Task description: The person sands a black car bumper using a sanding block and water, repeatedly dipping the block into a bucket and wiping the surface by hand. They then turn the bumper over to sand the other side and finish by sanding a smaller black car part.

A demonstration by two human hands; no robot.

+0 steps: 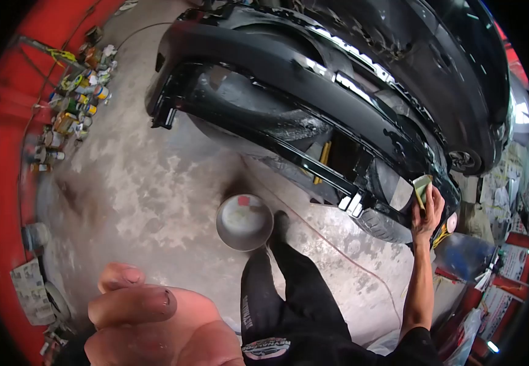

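At the right, my right hand [428,213] is closed on a folded greenish-yellow sheet [422,190], holding it at the right end of a black car bumper [264,64]. My left hand [154,323] is large and close to the camera at the lower left, its fingers curled and nothing visible in them. A round metal bucket [244,229] with a small red piece inside stands on the floor by my feet.
Along the red wall [2,201] at the left lie several cans and bottles [81,100]. Behind the bumper is a dark car [460,79]. A thin hose [338,251] crosses the concrete floor. A blue container [464,256] stands at the right.
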